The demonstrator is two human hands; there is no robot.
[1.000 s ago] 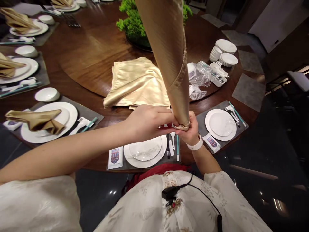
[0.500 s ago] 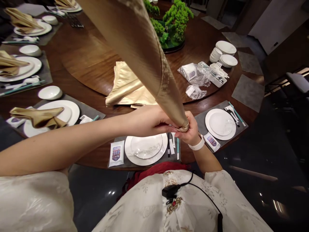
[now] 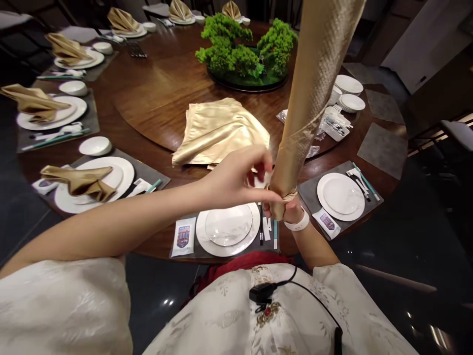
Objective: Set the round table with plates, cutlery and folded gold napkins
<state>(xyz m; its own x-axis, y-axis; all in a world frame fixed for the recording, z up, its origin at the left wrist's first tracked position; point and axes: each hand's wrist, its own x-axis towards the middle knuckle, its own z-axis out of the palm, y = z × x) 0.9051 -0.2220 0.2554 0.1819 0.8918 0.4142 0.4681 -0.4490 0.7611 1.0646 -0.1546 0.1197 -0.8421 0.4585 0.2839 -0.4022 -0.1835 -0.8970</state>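
Note:
A gold satin napkin (image 3: 306,108), rolled into a tall cone, stands upright over the near table edge, its top cut off by the view. My right hand (image 3: 293,211), wearing a white wristband, is closed around its narrow folded base and partly hidden behind it. On the other side is my left hand (image 3: 246,172), its fingers curled but parted from the thumb. That thumb reaches across to the napkin's base and touches it. Below my hands lies a place setting with a white plate (image 3: 231,226) on a larger plate.
More gold napkins (image 3: 225,130) lie flat on the wooden turntable, near a green miniature garden (image 3: 247,54). At right are stacked plates (image 3: 349,86), a cutlery tray (image 3: 335,123) and another setting's plate (image 3: 340,195). Settings with folded napkins (image 3: 79,181) line the left side.
The napkin cone has swung from leaning left to nearly upright, tilted slightly right. My left hand has loosened from its base, its fingers parting. The view has shifted, showing more of the table.

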